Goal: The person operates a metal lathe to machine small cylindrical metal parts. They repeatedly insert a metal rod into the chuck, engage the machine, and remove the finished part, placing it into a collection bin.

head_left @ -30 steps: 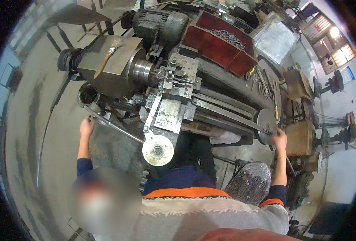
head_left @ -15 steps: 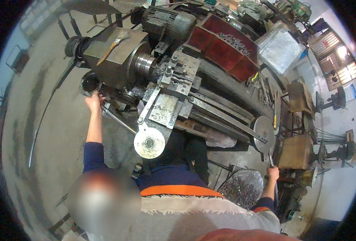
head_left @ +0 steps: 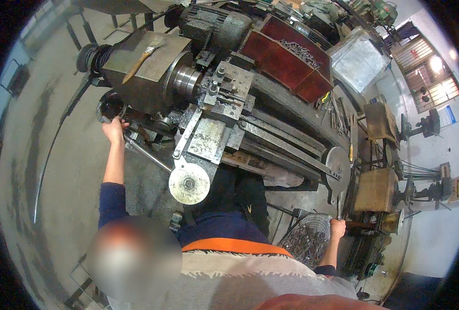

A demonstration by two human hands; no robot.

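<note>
A small metal lathe (head_left: 214,137) stretches across the middle of the view. At its left end, below the headstock, my left hand (head_left: 114,129) is closed at the near rim of a round dark cup (head_left: 110,106); its fingertips are partly hidden. A long rod (head_left: 149,155) slants from beside that hand towards a pale round disc (head_left: 189,184). At the right end, my right hand (head_left: 337,228) grips a metal lever (head_left: 339,206) that hangs from a grey disc plate (head_left: 337,168). The steel chuck (head_left: 187,81) and the tool block (head_left: 229,85) lie between my hands, with metal chips around them.
A brush (head_left: 142,62) lies on the headstock. Behind stand a motor (head_left: 216,31) and a red box (head_left: 286,64) of small metal pieces. A basin (head_left: 309,235) of small parts sits by my right forearm. Hand tools (head_left: 338,116) lie beyond the lathe bed; other machines line the right.
My right hand has swung the lever to the left, towards the basin. My left hand stays at the cup. The whole view has shifted slightly.
</note>
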